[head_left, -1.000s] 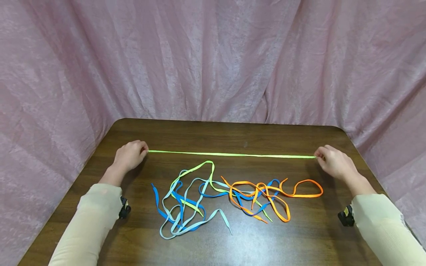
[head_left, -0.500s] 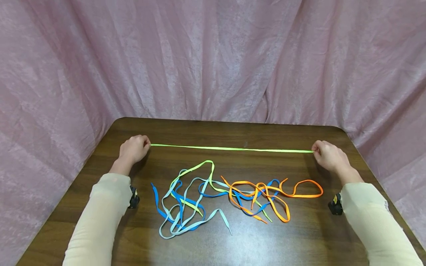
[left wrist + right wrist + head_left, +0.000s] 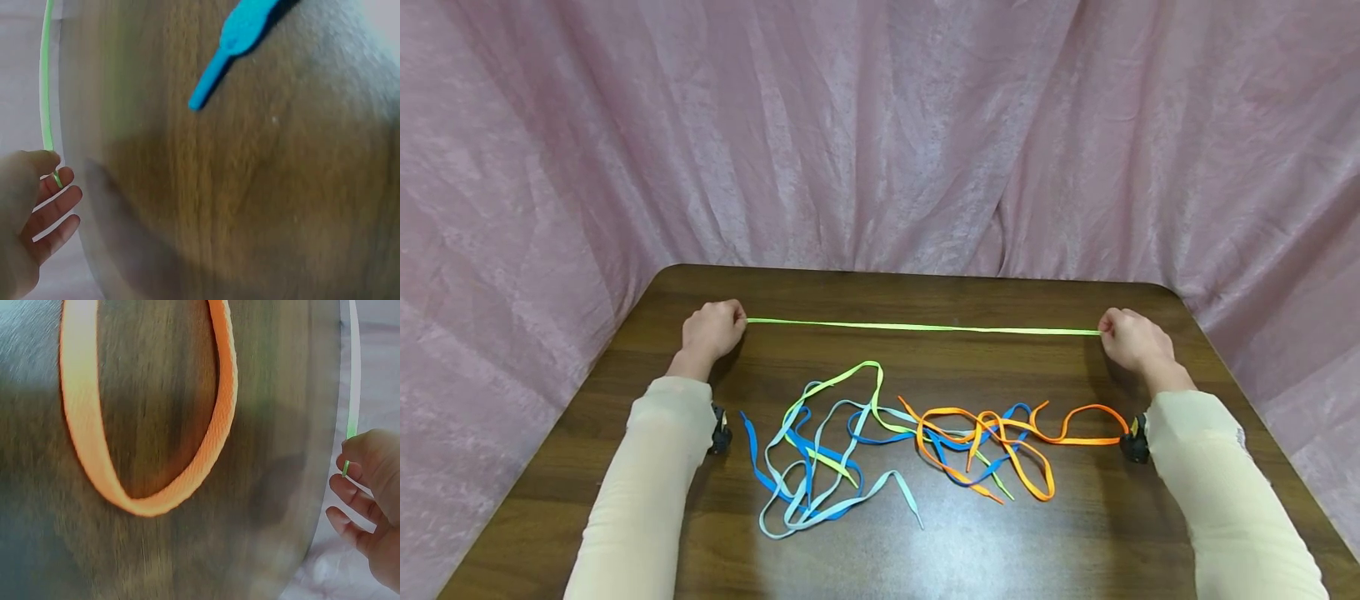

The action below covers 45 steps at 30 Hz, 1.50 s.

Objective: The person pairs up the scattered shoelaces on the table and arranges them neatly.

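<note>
A yellow-green shoelace (image 3: 917, 327) is stretched nearly straight across the far part of the table. At its left end my left hand (image 3: 713, 327) pinches it between thumb and forefinger; a short tip pokes out below the thumb in the left wrist view, where the hand (image 3: 31, 212) has its other fingers loosely bent. My right hand (image 3: 1137, 339) pinches the other end the same way, and a small green tip shows under the thumb of that hand (image 3: 375, 494) in the right wrist view. Nearer to me lies a tangle of other laces.
On the brown wooden table (image 3: 1015, 558), light blue (image 3: 891, 483), blue (image 3: 752, 442), another yellow-green (image 3: 880, 383) and orange laces (image 3: 1093, 442) overlap one another. The orange loop (image 3: 150, 506) lies under my right wrist. A pink curtain (image 3: 880, 150) hangs behind the table's far edge.
Both hands have moved away from me toward the table's far edge and slightly inward, carrying the stretched yellow-green shoelace with them. The tangled laces have stayed put.
</note>
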### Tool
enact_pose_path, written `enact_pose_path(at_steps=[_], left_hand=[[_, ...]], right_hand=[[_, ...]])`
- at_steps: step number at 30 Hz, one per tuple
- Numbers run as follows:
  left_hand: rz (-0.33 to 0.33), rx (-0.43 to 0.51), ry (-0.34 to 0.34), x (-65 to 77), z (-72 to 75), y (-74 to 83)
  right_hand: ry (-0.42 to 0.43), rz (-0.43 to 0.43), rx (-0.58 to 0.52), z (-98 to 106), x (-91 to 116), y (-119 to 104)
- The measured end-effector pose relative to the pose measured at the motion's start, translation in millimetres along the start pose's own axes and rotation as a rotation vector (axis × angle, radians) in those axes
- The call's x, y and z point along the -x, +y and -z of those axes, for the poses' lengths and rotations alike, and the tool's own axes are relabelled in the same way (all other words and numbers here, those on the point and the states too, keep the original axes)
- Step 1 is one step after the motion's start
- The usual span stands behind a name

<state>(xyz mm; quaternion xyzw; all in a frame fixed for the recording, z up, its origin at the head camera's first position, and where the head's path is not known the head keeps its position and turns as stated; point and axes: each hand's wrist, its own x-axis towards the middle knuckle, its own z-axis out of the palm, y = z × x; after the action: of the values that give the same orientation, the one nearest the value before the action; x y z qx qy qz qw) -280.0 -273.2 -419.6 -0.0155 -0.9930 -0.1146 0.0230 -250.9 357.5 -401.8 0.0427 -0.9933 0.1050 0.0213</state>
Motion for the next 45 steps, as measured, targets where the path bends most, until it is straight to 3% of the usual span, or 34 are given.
enact_pose_path(at_steps=[23, 45], left_hand=[[0.024, 0.000, -0.050, -23.1, -8.0, 15.0], [0.015, -0.047, -0.108, -30.1, -10.4, 21.2]], right_hand=[[-0.102, -0.122, -0.001, -10, -18, 0], [-0.198, -0.092, 0.016, -13, -25, 3]])
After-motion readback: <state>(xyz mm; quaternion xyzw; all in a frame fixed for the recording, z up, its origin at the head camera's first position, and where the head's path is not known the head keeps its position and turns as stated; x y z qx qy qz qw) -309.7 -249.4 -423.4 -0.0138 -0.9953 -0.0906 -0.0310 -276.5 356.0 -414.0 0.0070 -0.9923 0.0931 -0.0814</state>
